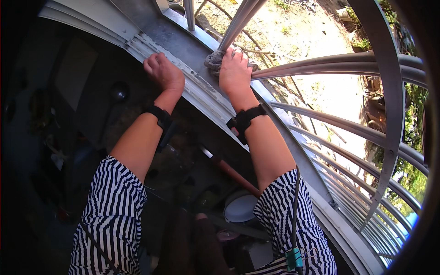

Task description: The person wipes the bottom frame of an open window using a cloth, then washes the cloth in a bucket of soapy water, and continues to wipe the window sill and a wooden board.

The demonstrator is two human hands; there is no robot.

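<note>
A crumpled grey rag [214,62] lies on the metal window sill [195,54], at the foot of the bars. My right hand [235,73] is closed over it and presses it down; the rag shows on both sides of the fingers. To the left, my left hand [165,73] is curled into a loose fist by the inner edge of the white window frame [201,98]. I see nothing in that fist, though its palm is hidden. Whether it touches the frame, I cannot tell.
Curved metal bars [321,64] bulge outward on the right, joined by a flat cross strip [395,110]. Sunlit ground [316,32] with twigs lies beyond. In the dark room below are a pale basin [240,208] and a reddish-brown handle [233,175].
</note>
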